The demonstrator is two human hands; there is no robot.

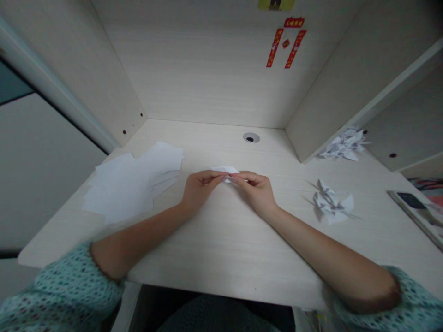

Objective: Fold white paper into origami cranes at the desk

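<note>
Above the middle of the desk, a small piece of folded white paper (pixel 224 169) is pinched between my two hands. My left hand (pixel 202 188) closes its thumb and fingers on the paper's left part. From the other side my right hand (pixel 255 188) grips it the same way, and the fingertips of both hands nearly meet. Fingers cover much of the paper, so its exact folded shape is hidden. To the left lie spread white paper sheets (pixel 121 189). Right of my right hand sit a few folded paper figures (pixel 332 203), which look like cranes.
A larger heap of folded paper figures (pixel 344 144) lies by the divider panel (pixel 332 87) at the back right. A flat framed object (pixel 415 212) rests at the right edge. The desk (pixel 214 249) has a round cable hole (pixel 251 138) near the back wall, which bears red stickers (pixel 285 43).
</note>
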